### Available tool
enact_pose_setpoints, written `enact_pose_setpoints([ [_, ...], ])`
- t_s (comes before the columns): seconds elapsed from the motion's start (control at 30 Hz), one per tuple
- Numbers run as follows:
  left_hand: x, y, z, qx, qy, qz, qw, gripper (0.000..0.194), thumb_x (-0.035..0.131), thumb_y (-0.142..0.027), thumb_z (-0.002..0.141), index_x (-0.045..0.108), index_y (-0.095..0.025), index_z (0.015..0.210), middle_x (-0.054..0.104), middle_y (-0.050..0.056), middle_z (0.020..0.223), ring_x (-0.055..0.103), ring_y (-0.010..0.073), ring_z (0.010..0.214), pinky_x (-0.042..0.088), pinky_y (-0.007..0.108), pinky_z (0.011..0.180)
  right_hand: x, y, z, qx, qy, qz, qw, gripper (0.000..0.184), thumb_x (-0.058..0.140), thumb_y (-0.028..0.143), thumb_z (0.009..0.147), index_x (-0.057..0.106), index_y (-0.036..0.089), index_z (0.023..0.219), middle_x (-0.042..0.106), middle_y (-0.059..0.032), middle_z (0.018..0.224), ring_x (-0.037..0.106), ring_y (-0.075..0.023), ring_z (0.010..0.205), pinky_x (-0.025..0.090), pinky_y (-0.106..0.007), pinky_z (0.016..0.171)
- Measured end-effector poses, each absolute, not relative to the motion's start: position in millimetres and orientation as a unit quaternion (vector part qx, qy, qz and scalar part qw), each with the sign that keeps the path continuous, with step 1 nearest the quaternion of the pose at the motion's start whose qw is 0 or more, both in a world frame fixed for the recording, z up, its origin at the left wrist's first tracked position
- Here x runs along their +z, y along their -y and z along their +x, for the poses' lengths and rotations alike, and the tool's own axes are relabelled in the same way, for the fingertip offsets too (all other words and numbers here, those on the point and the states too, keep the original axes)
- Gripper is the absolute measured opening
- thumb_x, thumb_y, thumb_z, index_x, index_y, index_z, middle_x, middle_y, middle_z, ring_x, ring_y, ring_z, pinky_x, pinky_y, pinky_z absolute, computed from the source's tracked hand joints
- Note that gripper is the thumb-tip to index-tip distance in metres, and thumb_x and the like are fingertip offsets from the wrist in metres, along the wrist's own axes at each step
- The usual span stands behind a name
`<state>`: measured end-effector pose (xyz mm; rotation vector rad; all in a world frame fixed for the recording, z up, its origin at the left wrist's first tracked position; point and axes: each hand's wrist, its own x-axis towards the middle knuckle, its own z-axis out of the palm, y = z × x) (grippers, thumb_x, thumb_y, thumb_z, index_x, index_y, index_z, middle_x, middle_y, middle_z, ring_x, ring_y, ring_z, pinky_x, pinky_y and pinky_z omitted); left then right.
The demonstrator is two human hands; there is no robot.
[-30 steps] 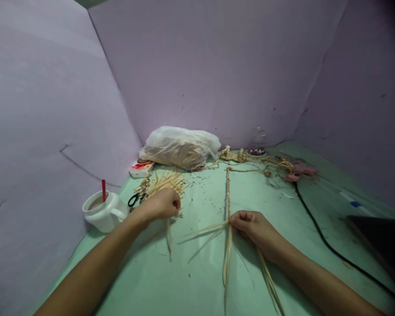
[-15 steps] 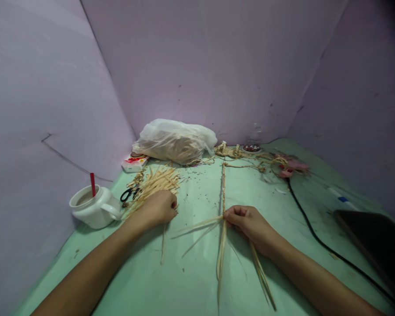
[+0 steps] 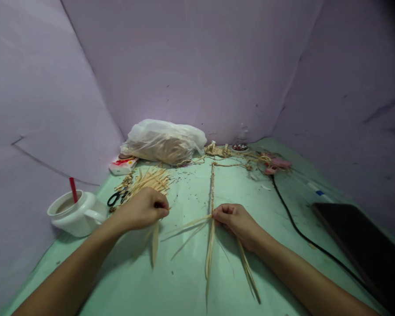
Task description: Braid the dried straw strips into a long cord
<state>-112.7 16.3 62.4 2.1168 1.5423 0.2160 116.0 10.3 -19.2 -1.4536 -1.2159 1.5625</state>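
Straw-coloured, the braid [image 3: 213,186] lies nearside and right of the plastic bag [image 3: 164,138], long axis pointing away from you, its near end pinched by your closer right hand [image 3: 236,222], while your left hand [image 3: 144,208], nearside of the bag, clamps a loose strip [image 3: 155,246].

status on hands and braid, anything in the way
Left hand pinching a pale strip. Right hand pinching braid near lower end. Loose strands splayed out. Mug off left, apart from braid.

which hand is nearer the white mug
Left. The left hand is just right of the mug, a strip hanging below it; the right hand is much farther right, pinching the braid.
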Motion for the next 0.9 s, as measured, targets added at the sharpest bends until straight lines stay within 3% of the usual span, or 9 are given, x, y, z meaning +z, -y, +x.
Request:
enact_pose_setpoints([
  [0.2,127.3,19.7,-102.4,0.124,-0.507,0.620,0.585,0.014,0.067,-0.031,0.052,0.064,-0.018,0.058,0.052,0.000,0.043,0.039,0.0078,0.032,0.028,0.019,0.032,-18.9,-10.9,116.2,0.596,0.469,-0.552,0.346,0.010,0.052,0.019,0.062,0.052,0.013,0.055,0.041,0.0051,0.042,0.025,-0.0026,0.035,0.015,-0.020,0.038],
  [0.37,90.1,20.2,-48.3,0.121,-0.449,0.555,0.690,0.013,0.065,-0.027,0.053,0.060,-0.016,0.058,0.051,-0.001,0.042,0.044,0.0094,0.034,0.032,0.020,0.034,-19.9,-11.8,116.4,0.599,0.468,-0.535,0.368,0.007,0.052,0.016,0.059,0.052,0.013,0.052,0.042,0.0048,0.040,0.029,-0.0035,0.036,0.018,-0.020,0.039],
  [0.43,57.5,9.9,-27.8,0.143,-0.473,0.570,0.657,0.011,0.062,-0.024,0.053,0.060,-0.015,0.059,0.051,-0.001,0.044,0.047,0.0099,0.038,0.033,0.020,0.037,-21.7,-12.9,117.3,0.608,0.461,-0.524,0.378,0.005,0.051,0.014,0.057,0.052,0.013,0.052,0.044,0.0045,0.040,0.030,-0.0037,0.037,0.019,-0.020,0.040],
  [0.53,14.5,-5.4,-12.7,0.217,-0.528,0.655,0.494,0.005,0.057,-0.015,0.054,0.061,-0.013,0.054,0.051,-0.002,0.046,0.047,0.0086,0.046,0.035,0.021,0.047,-24.0,-14.6,119.2,0.625,0.450,-0.514,0.378,0.003,0.050,0.013,0.055,0.053,0.013,0.053,0.041,0.0055,0.039,0.028,-0.0035,0.036,0.016,-0.020,0.038],
  [0.67,-8.5,-10.3,-15.1,0.256,-0.552,0.710,0.354,0.012,0.054,-0.016,0.059,0.066,-0.016,0.061,0.060,0.001,0.063,0.053,0.0120,0.063,0.040,0.023,0.060,-23.6,-14.8,120.3,0.640,0.440,-0.505,0.376,0.004,0.050,0.013,0.056,0.053,0.013,0.054,0.039,0.0064,0.038,0.024,-0.0029,0.035,0.013,-0.020,0.037],
  [0.83,-9.6,-4.8,-16.3,0.314,-0.550,0.707,0.316,0.008,0.056,-0.018,0.061,0.064,-0.017,0.063,0.061,0.003,0.083,0.054,0.0131,0.074,0.041,0.024,0.066,-23.1,-13.8,119.4,0.645,0.433,-0.504,0.377,0.005,0.051,0.016,0.059,0.053,0.014,0.055,0.036,0.0071,0.038,0.024,-0.0030,0.034,0.012,-0.020,0.035],
  [0.9,-10.4,-5.1,-14.6,0.311,-0.550,0.694,0.346,0.010,0.055,-0.018,0.063,0.063,-0.017,0.066,0.062,0.002,0.080,0.055,0.0136,0.074,0.041,0.024,0.067,-23.6,-13.6,119.2,0.641,0.433,-0.508,0.378,0.004,0.051,0.016,0.059,0.052,0.014,0.056,0.036,0.0071,0.038,0.025,-0.0031,0.033,0.013,-0.020,0.035],
])
